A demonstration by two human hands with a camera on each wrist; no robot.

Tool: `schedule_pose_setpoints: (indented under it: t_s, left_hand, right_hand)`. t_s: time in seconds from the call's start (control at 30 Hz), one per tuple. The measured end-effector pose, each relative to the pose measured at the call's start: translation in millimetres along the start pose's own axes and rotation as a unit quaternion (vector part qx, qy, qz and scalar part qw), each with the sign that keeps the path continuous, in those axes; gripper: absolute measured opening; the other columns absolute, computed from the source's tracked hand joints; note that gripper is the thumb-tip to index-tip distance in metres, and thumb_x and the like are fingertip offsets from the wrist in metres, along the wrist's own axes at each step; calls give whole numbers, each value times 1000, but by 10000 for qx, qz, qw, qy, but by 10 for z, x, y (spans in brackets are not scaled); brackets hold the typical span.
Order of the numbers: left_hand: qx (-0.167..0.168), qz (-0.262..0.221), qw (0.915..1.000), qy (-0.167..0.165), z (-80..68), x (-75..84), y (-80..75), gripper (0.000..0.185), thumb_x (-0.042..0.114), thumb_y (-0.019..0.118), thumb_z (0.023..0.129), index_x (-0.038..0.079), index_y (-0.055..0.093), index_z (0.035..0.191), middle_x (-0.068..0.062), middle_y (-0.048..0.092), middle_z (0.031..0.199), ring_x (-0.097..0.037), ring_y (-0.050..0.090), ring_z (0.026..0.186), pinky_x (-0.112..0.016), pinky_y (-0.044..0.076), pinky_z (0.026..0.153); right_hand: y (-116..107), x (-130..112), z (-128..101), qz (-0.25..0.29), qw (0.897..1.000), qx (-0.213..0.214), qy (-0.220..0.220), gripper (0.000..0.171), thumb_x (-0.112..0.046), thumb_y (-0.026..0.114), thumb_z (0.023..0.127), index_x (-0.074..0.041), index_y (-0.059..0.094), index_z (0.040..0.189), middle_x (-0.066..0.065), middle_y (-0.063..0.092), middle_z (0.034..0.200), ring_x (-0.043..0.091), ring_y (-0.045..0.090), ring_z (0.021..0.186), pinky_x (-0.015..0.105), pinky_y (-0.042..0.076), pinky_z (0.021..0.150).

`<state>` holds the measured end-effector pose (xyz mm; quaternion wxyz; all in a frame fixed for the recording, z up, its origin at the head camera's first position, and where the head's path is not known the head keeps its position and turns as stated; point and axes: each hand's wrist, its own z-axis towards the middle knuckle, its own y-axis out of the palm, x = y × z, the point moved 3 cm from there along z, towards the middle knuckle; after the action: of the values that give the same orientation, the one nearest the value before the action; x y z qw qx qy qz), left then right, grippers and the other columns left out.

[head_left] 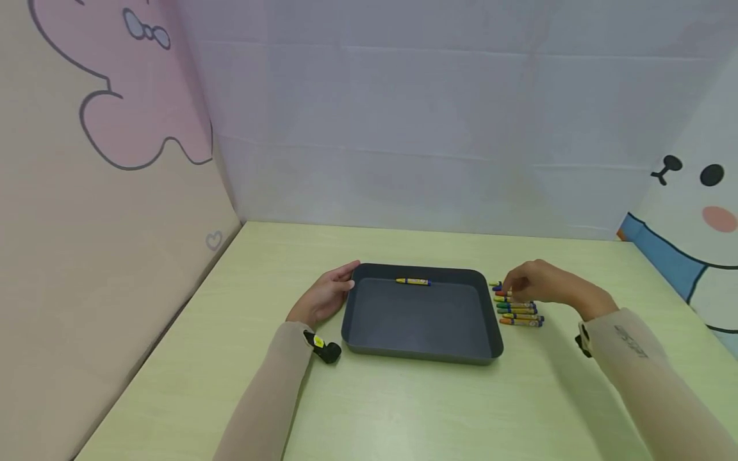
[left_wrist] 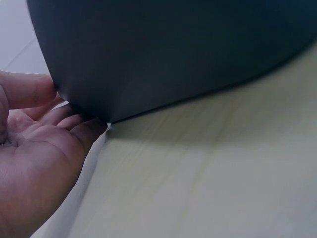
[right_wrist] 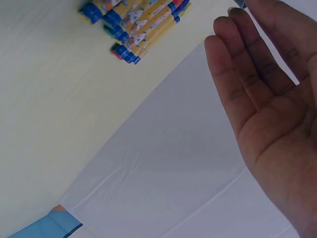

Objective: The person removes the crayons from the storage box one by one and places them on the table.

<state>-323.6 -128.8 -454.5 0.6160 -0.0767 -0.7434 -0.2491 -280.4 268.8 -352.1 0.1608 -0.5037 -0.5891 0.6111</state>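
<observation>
The tray (head_left: 423,320) sits at the centre of the table (head_left: 403,410), its long axis running 9 to 3 o'clock. One crayon (head_left: 412,281) lies inside the tray against the far wall, at 12 o'clock of the tray floor, long axis parallel to that wall; which end is the tip cannot be told. The left hand (head_left: 325,296) rests against the tray's far-left corner, at about 10 o'clock of the tray, fingers nearly straight and touching the outer wall; in the left wrist view the fingertips (left_wrist: 86,130) meet the dark wall at table level and hold nothing. The row of crayons (head_left: 517,309) lies on the table just beside the tray's right wall, at 3 o'clock, each crayon with its long axis 9 to 3 o'clock, stacked side by side toward 6 o'clock. The right hand (head_left: 539,282) hovers over the far end of this row, its fingertips down at the farthest crayons. In the right wrist view the fingers (right_wrist: 247,64) are straight and together, palm bare, gripping nothing.
</observation>
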Motion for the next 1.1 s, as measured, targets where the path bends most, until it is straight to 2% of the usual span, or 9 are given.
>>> schedule_pose_setpoints:
  t_s: [0.3, 0.63, 0.73, 0.93, 1.1]
  left_hand:
    - [10, 15, 10000, -10, -17, -7, -33, 60, -10, 36, 98, 5, 19, 154, -7, 1, 163, -20, -5, 149, -38, 12, 120]
    - [41, -53, 10000, -16, -7, 3, -25, 60, -10, 35, 98, 5, 21, 153, -9, 3, 163, -21, -1, 149, -39, 13, 120]
    - [17, -81, 10000, -11, -6, 11, -19, 60, -10, 35, 97, 5, 20, 153, -9, 3, 163, -21, 1, 149, -40, 13, 120]
    - [37, -77, 10000, -18, -4, 0, -26, 60, -10, 36, 97, 5, 21, 153, -10, 6, 162, -22, 6, 149, -41, 14, 119]
    - [54, -46, 10000, -6, -9, 2, -23, 59, -9, 36, 98, 5, 21, 153, -9, 6, 162, -22, 3, 149, -41, 14, 119]
  right_hand:
    - [-43, -219, 215, 39, 10000, 15, -61, 23, -5, 63, 90, 1, 68, 111, 8, 72, 94, 15, 65, 80, 32, 53, 70]
    - [-53, -403, 497, -49, 9996, 125, -229, 28, -8, 65, 89, 3, 67, 116, 18, 70, 108, 24, 67, 92, 39, 55, 80]
    - [-49, -458, 574, -23, 9993, 165, -321, 29, -8, 64, 90, 3, 66, 117, 18, 69, 110, 26, 67, 94, 41, 55, 81]
    - [-1, -546, 734, 51, 9997, 148, -201, 30, -9, 63, 91, 0, 66, 119, 16, 69, 112, 29, 66, 101, 42, 54, 84]
    - [67, -584, 864, 169, 9996, 167, -176, 31, -10, 64, 91, -2, 65, 121, 15, 68, 115, 29, 65, 105, 42, 53, 88]
